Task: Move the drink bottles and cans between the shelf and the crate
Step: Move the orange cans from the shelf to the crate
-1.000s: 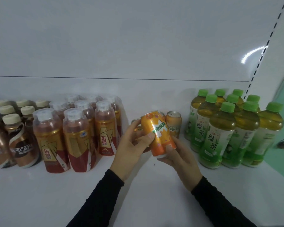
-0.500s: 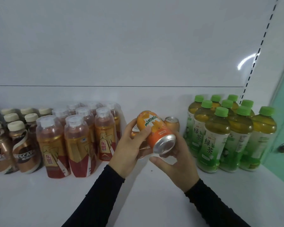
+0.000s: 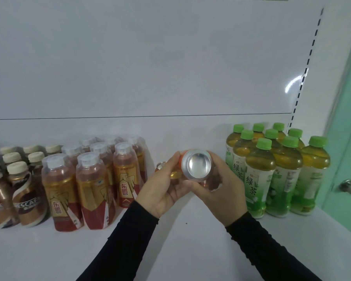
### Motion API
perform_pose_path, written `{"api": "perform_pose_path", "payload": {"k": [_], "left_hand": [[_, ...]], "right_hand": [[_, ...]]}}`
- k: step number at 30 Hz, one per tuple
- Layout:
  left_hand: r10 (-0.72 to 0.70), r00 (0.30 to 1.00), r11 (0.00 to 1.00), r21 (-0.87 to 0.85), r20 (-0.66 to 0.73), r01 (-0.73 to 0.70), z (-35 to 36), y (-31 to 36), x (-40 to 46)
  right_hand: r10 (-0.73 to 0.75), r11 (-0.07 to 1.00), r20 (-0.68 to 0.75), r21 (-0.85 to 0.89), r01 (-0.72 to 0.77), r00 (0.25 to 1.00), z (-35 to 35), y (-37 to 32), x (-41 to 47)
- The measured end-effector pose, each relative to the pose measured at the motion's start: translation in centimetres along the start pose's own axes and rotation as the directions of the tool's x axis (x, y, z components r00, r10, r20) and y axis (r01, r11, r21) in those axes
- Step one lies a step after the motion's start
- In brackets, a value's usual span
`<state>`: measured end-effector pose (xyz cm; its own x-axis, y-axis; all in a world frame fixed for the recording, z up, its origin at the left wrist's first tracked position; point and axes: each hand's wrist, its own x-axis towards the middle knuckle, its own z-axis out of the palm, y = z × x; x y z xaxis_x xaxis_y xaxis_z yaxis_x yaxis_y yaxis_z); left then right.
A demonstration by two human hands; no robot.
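Orange can (image 3: 195,166) shows its silver base; green-capped tea bottles (image 3: 259,175) with pale green labels, red-and-gold bottles (image 3: 93,189) (clear caps), brown coffee bottles (image 3: 26,199) capped cream, black sleeves (image 3: 130,240), white shelf (image 3: 49,256).

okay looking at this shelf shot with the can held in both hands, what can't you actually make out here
All in the head view:
- Orange can: label hidden, silver base faces the camera; left hand and right hand cover its sides.
- Cans behind the hands: count unclear.
- Coffee bottles: cut off by the left edge.
- Crate: out of frame.
- Rear green tea bottles: only caps show.
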<state>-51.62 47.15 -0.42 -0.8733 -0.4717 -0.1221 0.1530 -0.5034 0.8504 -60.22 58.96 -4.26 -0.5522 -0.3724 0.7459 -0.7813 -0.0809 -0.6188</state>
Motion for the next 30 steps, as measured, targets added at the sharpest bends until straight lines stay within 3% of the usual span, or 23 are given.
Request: {"api": "perform_pose_path", "payload": {"k": [5, 18, 26, 30], "left_hand": [[-0.052, 0.999, 0.999, -0.016, 0.0, 0.052, -0.1, -0.1, 0.3], [-0.115, 0.988, 0.991, -0.055, 0.098, 0.121, -0.8, 0.0, 0.2], [-0.044, 0.993, 0.999, -0.015, 0.114, 0.046, -1.7, 0.6, 0.3], [0.159, 0.985, 0.985, 0.054, 0.066, -0.162, -2.2, 1.2, 0.7]], "right_hand": [[-0.057, 0.988, -0.038, -0.147, 0.05, 0.998, 0.0, 0.7, 0.2], [-0.248, 0.956, -0.08, -0.18, 0.231, 0.966, 0.7, 1.1, -0.3], [-0.312, 0.943, 0.018, -0.117, 0.312, 0.95, 0.7, 2.1, -0.7], [-0.122, 0.992, 0.128, -0.001, 0.123, 0.984, 0.0, 1.8, -1.0]]}}
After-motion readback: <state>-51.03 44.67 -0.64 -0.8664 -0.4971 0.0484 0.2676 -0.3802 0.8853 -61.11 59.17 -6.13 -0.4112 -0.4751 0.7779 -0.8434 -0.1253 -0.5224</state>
